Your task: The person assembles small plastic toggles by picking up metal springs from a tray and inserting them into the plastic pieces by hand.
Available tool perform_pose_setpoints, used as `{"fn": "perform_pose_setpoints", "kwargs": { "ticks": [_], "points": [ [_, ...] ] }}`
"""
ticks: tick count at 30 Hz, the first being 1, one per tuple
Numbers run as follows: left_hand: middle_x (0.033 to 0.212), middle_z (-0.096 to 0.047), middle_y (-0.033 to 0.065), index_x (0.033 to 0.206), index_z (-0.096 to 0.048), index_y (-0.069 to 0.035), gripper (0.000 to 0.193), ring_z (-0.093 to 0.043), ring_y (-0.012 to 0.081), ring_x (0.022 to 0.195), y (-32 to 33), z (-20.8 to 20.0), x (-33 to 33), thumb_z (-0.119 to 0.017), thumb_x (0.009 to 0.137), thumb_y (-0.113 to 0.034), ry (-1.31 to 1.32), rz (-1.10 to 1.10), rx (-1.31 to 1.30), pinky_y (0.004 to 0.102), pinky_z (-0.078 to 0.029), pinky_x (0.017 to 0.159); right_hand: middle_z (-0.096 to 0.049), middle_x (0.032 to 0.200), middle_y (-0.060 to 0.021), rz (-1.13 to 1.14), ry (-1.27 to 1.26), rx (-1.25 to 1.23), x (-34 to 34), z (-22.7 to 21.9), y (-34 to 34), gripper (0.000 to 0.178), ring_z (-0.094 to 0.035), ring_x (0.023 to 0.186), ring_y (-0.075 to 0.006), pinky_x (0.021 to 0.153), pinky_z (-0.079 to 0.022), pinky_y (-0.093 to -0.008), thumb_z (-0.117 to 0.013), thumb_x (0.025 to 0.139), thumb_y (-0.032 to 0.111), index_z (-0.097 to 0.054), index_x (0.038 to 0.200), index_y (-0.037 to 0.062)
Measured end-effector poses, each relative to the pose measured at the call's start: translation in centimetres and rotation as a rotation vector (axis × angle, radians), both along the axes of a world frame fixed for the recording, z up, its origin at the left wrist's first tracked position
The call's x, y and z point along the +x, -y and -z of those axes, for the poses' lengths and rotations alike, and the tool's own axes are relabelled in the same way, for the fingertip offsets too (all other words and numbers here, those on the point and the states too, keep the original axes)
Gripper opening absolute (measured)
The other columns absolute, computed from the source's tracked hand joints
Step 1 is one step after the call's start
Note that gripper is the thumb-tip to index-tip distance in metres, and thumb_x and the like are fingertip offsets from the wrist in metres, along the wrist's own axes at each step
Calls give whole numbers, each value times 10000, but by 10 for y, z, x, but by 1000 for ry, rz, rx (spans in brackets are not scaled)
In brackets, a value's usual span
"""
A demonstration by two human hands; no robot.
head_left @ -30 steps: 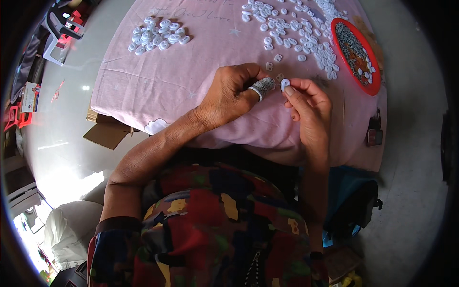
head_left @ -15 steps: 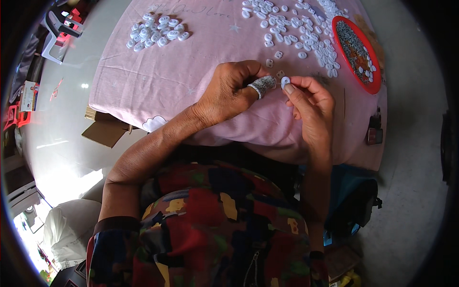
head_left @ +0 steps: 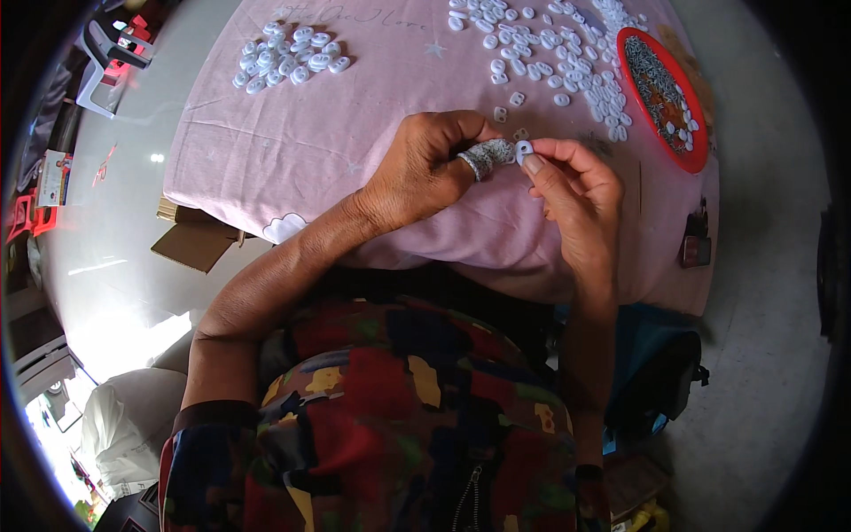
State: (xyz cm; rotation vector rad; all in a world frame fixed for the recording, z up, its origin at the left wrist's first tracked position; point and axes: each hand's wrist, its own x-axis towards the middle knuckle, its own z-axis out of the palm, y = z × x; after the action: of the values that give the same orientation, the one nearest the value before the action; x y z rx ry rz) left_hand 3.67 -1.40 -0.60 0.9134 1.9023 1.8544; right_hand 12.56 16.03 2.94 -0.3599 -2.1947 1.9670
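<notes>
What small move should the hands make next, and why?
Probably press the small white ring, pinched in the right hand, against the wrapped fingertip of the left hand: the two already meet above the pink cloth.

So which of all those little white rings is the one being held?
The white ring pinched in the right hand, beside the left hand. All the other rings lie on the pink cloth.
</notes>
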Motion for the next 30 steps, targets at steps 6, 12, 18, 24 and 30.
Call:
{"fn": "perform_pose_setpoints", "kwargs": {
  "ticks": [6, 12, 18, 24, 30],
  "points": [
    [777, -657, 18, 992, -676, 16, 241, -575, 55, 741, -2, 0, -1, -529, 823, 104, 72, 80, 76, 221, -471, 672, -690, 863, -9, -16, -55, 90, 1, 0, -1, 205, -548, 656, -23, 536, -375, -155, -705, 871, 123, -683, 1047, 20],
    [770, -655, 17, 971, -679, 11, 232, -582, 64, 729, 1, -5, -5, -494, 851, 82, 247, 138, 119, 217, -464, 676, -691, 862, -18, -1, -63, 83, -1, -3, 6, 210, -545, 663, -24, 545, -389, -156, -692, 887, 109, -681, 1072, 9],
    [785, -642, 2, 990, -652, -35, 153, -565, 39, 716, 5, -7, -6, -512, 961, -89, 433, 157, 102, 181, -433, 652, -690, 871, -27, 27, -142, 134, -1, 1, 14, 215, -561, 686, -32, 570, -418, -165, -676, 899, 80, -671, 1098, -2],
    [779, -644, -17, 1003, -667, -50, 179, -551, 19, 685, 4, -8, -9, -511, 935, -105, 444, 168, 136, 165, -420, 609, -684, 930, -64, -60, -253, 101, -3, 3, 17, 248, -628, 780, -76, 669, -498, -194, -686, 867, -4, -631, 1105, -47],
    [766, -648, 2, 946, -699, 1, 205, -548, 45, 710, 4, -18, -4, -511, 874, -35, 536, 116, 120, 199, -435, 668, -686, 911, -61, -9, -275, 313, -3, 6, 18, 241, -628, 755, -72, 626, -474, -169, -723, 832, -14, -642, 1058, -38]
  ]
}}
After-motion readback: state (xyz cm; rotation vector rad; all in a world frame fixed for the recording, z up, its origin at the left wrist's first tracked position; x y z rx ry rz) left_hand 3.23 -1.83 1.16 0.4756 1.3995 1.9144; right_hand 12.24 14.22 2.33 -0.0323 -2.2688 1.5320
